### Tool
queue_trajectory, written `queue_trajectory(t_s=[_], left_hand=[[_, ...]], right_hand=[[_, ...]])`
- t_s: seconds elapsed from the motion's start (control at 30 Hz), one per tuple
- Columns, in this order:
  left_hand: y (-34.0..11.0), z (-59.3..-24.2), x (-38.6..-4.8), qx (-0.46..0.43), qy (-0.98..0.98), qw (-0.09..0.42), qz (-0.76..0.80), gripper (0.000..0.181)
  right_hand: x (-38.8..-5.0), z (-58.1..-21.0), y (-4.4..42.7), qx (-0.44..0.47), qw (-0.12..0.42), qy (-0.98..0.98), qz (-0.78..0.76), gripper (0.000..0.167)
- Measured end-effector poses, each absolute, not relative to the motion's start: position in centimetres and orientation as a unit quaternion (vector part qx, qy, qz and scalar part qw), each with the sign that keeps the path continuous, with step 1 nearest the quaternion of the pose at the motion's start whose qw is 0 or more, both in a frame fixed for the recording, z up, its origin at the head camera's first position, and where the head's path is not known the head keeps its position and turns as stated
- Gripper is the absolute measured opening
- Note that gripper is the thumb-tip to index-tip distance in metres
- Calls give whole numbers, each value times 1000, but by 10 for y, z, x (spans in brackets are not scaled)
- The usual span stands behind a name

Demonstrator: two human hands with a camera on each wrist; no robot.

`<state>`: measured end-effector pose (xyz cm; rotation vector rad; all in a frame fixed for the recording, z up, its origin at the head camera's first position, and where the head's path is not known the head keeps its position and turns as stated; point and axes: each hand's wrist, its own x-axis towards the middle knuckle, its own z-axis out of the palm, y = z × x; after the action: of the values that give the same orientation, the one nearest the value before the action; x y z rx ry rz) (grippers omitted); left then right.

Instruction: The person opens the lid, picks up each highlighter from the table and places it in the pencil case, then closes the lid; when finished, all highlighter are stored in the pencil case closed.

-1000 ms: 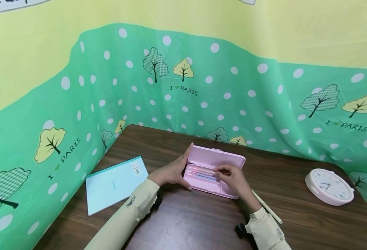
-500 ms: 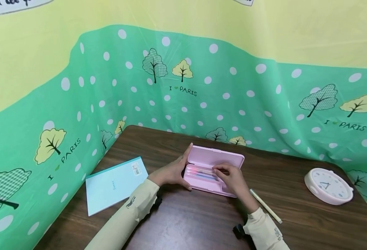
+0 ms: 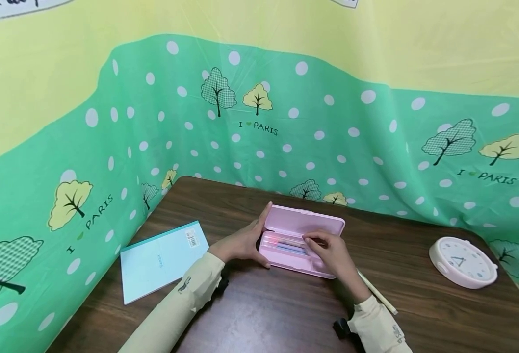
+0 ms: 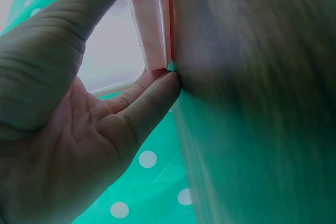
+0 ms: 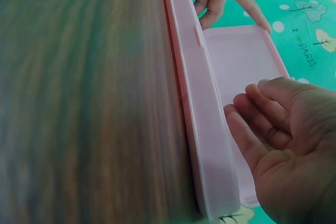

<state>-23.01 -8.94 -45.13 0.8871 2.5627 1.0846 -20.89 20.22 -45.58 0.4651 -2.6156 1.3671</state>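
Note:
A pink pencil case (image 3: 292, 264) lies with its lid (image 3: 303, 219) raised on the table, several coloured pens (image 3: 286, 245) side by side inside it. My left hand (image 3: 244, 242) grips the case's left end, thumb at the front and fingers behind; the left wrist view shows the thumb (image 4: 63, 19) along the case. Over the pens, my right hand (image 3: 330, 250) has its thumb and forefinger brought together at the right end of one pen. In the right wrist view the case's side wall (image 5: 205, 108) hides that pen from sight, with the curled right fingers (image 5: 257, 114) behind it.
A pale blue notebook (image 3: 162, 264) lies to the left of the case. A pale yellow pen or marker (image 3: 380, 296) lies beside the right forearm. The round white clock (image 3: 462, 262) is farther right. A green and yellow patterned cloth (image 3: 259, 142) hangs behind the table.
The right hand shifts only slightly over the pens. The left hand keeps its hold, and the pencil case stays almost in place.

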Motion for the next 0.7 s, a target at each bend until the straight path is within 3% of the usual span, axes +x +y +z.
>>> queue_trajectory(t_s=[0.7], left_hand=[[-88, -450, -231, 306, 867, 110, 378, 159]], right_hand=[[-176, -444, 253, 92, 112, -887, 438, 14]])
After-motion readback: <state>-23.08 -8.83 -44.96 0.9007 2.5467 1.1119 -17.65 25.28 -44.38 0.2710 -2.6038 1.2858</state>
